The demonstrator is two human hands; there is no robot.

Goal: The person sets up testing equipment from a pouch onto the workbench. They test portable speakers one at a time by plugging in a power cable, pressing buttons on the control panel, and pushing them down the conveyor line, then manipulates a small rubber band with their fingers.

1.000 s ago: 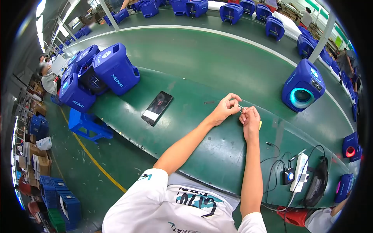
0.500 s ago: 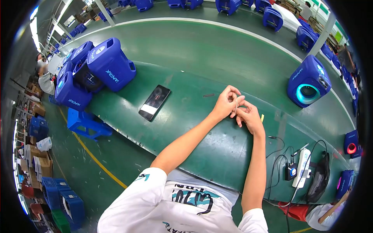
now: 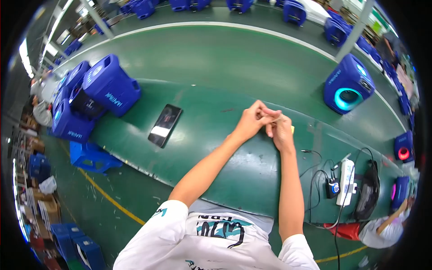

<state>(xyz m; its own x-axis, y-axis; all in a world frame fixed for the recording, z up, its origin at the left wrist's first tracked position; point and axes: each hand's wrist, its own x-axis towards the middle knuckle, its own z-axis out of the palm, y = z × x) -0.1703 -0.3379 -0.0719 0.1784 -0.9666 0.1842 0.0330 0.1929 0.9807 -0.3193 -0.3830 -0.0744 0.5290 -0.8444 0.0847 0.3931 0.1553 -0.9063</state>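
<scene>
Over the surface point(image 3: 216, 162) near its far edge, apparently working a strand point(image 3: 278, 119) in pinched fingers point(image 3: 271, 112) of left hand point(image 3: 252, 120) and right hand point(image 3: 283, 135), needing steadiness next.

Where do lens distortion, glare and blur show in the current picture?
Head view: the white line bows, corners go black; head view: pale sheen on the green tabletop; head view: fine detail between left hand and right hand is too soft to identify.
</scene>
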